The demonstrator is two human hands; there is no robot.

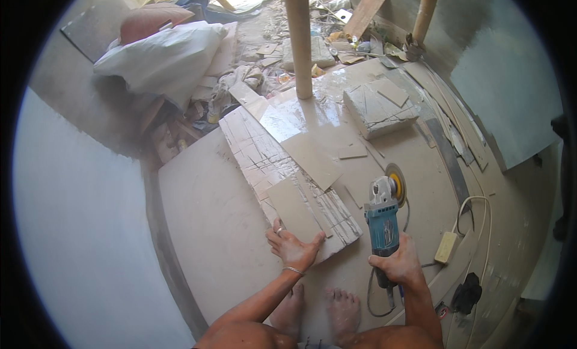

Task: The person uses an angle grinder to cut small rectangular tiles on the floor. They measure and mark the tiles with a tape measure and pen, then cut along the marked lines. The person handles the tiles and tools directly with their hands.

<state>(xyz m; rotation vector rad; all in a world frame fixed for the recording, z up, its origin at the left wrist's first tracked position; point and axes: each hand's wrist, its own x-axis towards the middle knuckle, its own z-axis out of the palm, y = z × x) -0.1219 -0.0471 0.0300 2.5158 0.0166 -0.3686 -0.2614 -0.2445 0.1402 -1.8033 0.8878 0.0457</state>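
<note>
My left hand (pixel 296 250) grips the near end of a beige tile (pixel 293 206), thumb on one side and fingers on the other. The tile lies flat on a long pale block (pixel 252 150) scored with many cut lines. A narrow tile strip (pixel 315 206) lies along the tile's right side. My right hand (pixel 401 262) is wrapped round the body of a teal angle grinder (pixel 383 224), held to the right of the block. The grinder's yellow-centred disc (pixel 395 183) points away from me, apart from the tile. Another tile (pixel 312 159) rests farther up the block.
A wooden pole (pixel 299 45) stands beyond the block. A second scored block (pixel 380 111) carries a tile piece. At right lie a pale power strip (pixel 445 247), cords and a black bundle (pixel 467 293). Rubble and a white sack (pixel 162 57) fill the back. My bare feet are close to the block.
</note>
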